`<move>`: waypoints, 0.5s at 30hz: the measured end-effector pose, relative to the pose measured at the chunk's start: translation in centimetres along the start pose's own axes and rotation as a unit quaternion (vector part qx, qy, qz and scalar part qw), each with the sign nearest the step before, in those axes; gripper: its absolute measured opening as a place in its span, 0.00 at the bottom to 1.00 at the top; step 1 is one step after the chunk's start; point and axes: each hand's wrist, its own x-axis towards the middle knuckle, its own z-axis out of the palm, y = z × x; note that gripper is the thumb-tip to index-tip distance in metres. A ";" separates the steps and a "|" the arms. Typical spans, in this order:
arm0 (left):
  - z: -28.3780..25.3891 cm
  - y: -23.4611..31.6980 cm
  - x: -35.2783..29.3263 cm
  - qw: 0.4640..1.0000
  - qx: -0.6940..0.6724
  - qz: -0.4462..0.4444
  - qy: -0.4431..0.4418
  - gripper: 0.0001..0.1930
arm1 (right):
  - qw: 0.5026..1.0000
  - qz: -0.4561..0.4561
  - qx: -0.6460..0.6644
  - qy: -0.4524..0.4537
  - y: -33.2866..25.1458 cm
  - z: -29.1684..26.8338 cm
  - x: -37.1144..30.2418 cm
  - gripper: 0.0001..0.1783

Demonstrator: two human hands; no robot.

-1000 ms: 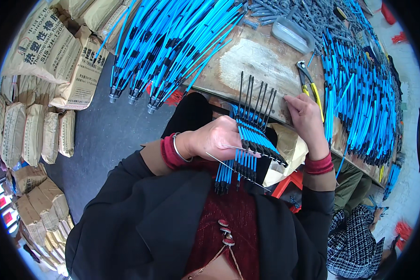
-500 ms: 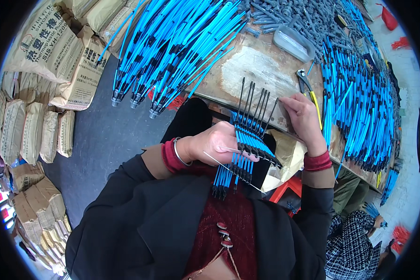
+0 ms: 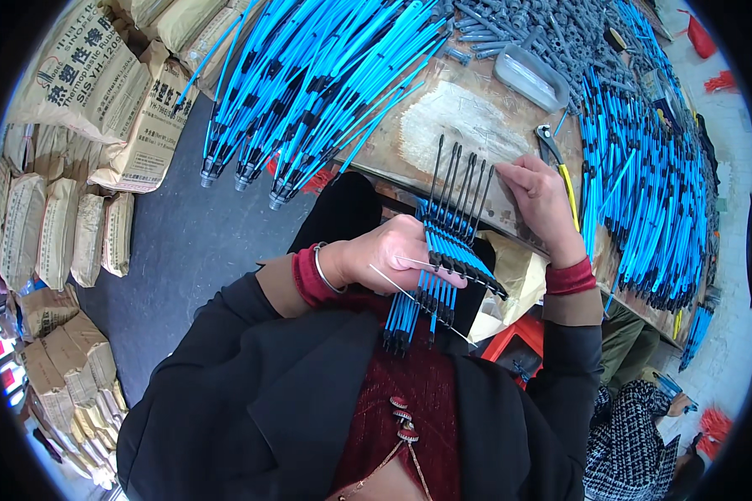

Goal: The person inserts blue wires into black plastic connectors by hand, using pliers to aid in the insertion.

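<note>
Just before the near edge of the worktop (image 3: pixel 451 117), our left hand (image 3: pixel 399 257) grips a fan of blue, black-tipped rods (image 3: pixel 453 245). Above that edge, our right hand (image 3: pixel 541 196) has thumb and forefinger drawn together; we cannot quite tell whether they pinch a tip. Pliers (image 3: pixel 570 185) lie on the worktop.

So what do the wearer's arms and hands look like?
Black jacket sleeves with brown cuffs; dark red inner cuffs show past them. Left hand and right hand ungloved. Silver-coloured bangle on the left wrist; none seen on the right. No cables or markings visible on either arm.
</note>
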 end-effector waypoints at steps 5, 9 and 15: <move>0.0 -0.4 -0.4 1.000 0.023 0.001 -0.006 0.13 | 1.000 -0.010 -0.004 -0.013 -0.5 0.0 0.9 0.08; 0.0 -0.4 -0.4 0.999 0.033 0.009 0.005 0.12 | 0.997 -0.032 -0.056 -0.045 -2.1 -0.4 1.8 0.12; 0.2 0.6 0.4 0.996 0.049 0.059 0.045 0.12 | 0.975 -0.098 -0.151 -0.130 -3.0 -1.2 2.3 0.22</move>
